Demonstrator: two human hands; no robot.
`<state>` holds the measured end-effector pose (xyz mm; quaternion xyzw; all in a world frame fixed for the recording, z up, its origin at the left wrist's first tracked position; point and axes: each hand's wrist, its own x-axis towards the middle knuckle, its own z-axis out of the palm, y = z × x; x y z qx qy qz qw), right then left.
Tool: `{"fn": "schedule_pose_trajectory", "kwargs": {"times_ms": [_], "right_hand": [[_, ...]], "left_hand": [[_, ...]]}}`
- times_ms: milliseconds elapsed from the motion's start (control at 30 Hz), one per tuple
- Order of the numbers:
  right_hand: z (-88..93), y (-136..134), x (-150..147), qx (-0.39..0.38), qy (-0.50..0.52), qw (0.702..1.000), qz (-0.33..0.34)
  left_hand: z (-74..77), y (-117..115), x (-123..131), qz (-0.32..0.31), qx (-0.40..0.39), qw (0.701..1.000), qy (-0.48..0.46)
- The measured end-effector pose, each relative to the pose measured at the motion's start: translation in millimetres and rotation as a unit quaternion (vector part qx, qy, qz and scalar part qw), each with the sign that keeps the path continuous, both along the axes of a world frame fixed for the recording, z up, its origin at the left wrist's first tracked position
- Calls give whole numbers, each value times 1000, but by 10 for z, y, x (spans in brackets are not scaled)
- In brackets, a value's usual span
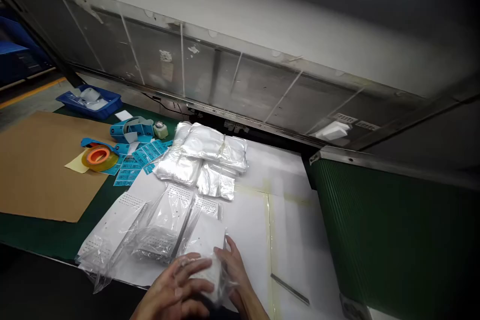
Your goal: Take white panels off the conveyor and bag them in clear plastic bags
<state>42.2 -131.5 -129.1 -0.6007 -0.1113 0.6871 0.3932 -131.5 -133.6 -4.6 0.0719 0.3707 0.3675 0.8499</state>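
Observation:
Between my two hands is a white, flat packet in a clear plastic bag [205,235], tilted at the near edge of the work surface. My left hand [180,285] has its fingers bent over the packet's left and near side, somewhat blurred. Along its right edge, my right hand [235,270] grips it with the thumb side up. Loose film bunches at the packet's near end. Just left lie more bagged white packets with printed lines, one in the middle [170,215] and one farther left [116,225].
Bundles of clear plastic bags [210,145] lie behind the packets. To the left are blue labels [131,167], a tape roll [98,156], a small jar [160,130], a blue tray [108,108] and cardboard [48,165]. A thin metal strip [290,289] and green conveyor belt [393,240] are right.

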Motion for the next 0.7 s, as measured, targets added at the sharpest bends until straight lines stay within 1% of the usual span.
{"fn": "schedule_pose_trajectory", "kwargs": {"times_ms": [67, 133, 200, 233, 267, 367, 400, 467, 533, 600, 667, 700], "right_hand": [[-28, 101, 15, 52, -84, 993, 63], [-74, 226, 45, 87, -193, 965, 157], [-126, 351, 69, 91, -288, 924, 237], [-147, 411, 78, 87, -319, 907, 260], [-164, 471, 85, 90, -357, 884, 288], [-188, 672, 100, 116, -452, 805, 366], [-191, 753, 104, 128, -468, 781, 394], [-199, 948, 109, 151, -472, 738, 457], [-222, 1180, 104, 162, -452, 706, 520], [-266, 1422, 86, 157, -424, 685, 571], [-319, 1614, 59, 140, -402, 674, 604], [-337, 1671, 48, 127, -395, 671, 615]], "left_hand": [[-283, 6, -10, 41, -18, 997, 63], [-573, 28, 29, 51, -43, 989, 132], [-815, 33, 90, 56, -66, 980, 182], [-910, 17, 113, 67, -70, 975, 198], [-992, -19, 123, 81, -68, 972, 212], [-1208, -254, 79, 109, -53, 952, 280], [-1283, -362, 58, 113, -69, 941, 312], [-1437, -561, 58, 126, -143, 913, 362], [-1563, -653, 141, 157, -227, 891, 360], [-1637, -582, 276, 184, -265, 890, 322], [-1661, -393, 400, 192, -252, 902, 293], [-1659, -291, 443, 189, -242, 903, 301]]}}
